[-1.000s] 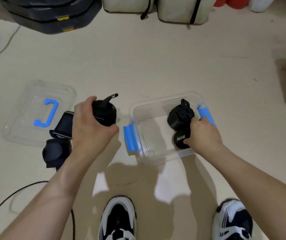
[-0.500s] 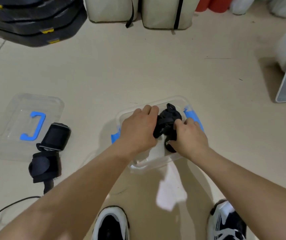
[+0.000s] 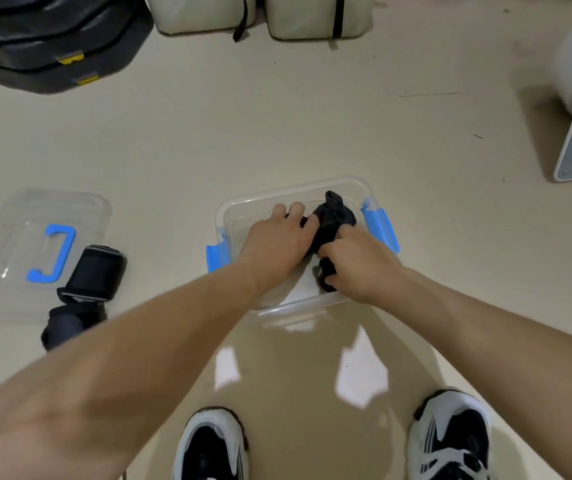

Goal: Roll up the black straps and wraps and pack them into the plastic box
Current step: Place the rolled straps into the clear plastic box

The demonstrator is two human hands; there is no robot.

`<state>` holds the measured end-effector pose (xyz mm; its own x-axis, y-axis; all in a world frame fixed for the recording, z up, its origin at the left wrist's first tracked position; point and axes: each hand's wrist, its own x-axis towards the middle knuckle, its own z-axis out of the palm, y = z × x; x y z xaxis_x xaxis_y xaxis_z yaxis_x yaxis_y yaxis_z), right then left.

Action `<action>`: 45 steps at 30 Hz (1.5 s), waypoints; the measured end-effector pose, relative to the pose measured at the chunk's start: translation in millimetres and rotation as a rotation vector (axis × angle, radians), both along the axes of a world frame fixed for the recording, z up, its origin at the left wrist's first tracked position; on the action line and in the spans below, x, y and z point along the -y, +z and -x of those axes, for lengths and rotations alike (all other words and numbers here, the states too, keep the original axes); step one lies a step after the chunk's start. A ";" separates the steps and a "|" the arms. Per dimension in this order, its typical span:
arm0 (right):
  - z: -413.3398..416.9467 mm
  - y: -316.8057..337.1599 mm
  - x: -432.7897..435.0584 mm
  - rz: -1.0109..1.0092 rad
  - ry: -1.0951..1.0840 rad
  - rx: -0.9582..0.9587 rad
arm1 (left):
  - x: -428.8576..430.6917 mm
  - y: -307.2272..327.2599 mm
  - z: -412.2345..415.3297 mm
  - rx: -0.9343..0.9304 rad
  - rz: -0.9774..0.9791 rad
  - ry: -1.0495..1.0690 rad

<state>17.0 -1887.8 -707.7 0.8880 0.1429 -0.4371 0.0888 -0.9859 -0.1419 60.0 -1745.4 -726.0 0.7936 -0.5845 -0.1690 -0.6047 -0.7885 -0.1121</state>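
Fingers (image 3: 296, 211) of the left hand (image 3: 277, 240) are bent down over the left-hand roll (image 3: 304, 221), a black bundle mostly hidden under the palm, with only slivers of it showing between the knuckles. The right hand (image 3: 357, 268) has its thumb and fingers curled round the near roll (image 3: 326, 284), close to the near wall. Both hands are down inside the plastic box (image 3: 298, 194), which sits on the floor (image 3: 312, 116) just ahead of the person's shoes (image 3: 211, 441). Its long axis runs left to right, with the right end a little farther away and a blue latch (image 3: 379, 225) at each short end. Between the two hands, against the far right corner, lies the far roll (image 3: 334, 216), a black bundle whose loose loop sticks up and points away from the person; the right thumb touches its near side. Whether the three rolls press against each other beneath the hands cannot be told. Well to the left, two more black wraps (image 3: 95, 271) lie on the floor, one behind the other. Their line slants from near-left to far-right, and the farther one overlaps the edge of the clear lid (image 3: 80, 209). That lid lies flat with its blue handle (image 3: 54, 252) showing.
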 end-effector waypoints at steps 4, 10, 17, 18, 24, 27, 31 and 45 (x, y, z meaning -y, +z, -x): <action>-3.8 0.1 -0.8 0.034 -0.085 -0.044 | -2.2 4.1 -18.5 0.036 -0.102 -0.126; -8.0 0.9 -8.0 0.117 -0.104 -0.018 | -5.9 -0.8 -12.0 -0.031 -0.041 -0.126; -13.6 -3.8 -13.4 0.247 -0.047 -0.050 | -8.2 3.0 -17.0 -0.020 -0.125 -0.195; -15.5 -6.1 -11.2 0.231 -0.060 -0.061 | -8.2 3.9 -15.8 -0.007 -0.120 -0.193; -19.9 -4.1 6.6 -0.019 -0.140 -0.084 | 0.8 -0.3 -6.4 0.048 0.078 -0.131; -16.8 -0.7 13.1 -0.116 -0.219 -0.036 | 7.7 -4.7 -2.1 -0.065 0.199 -0.080; -20.1 14.9 10.6 -0.084 -0.206 -0.030 | 6.7 0.8 -9.6 -0.194 0.266 -0.039; -22.3 86.7 -125.9 -1.051 -0.546 -0.361 | -174.1 50.1 13.3 -0.164 0.695 0.940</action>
<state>39.3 -1761.9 -621.0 0.7938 0.2213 -0.5665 -0.5066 -0.2747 -0.8172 46.7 -1571.3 -675.9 0.9597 0.2114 -0.1854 0.2793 -0.7928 0.5418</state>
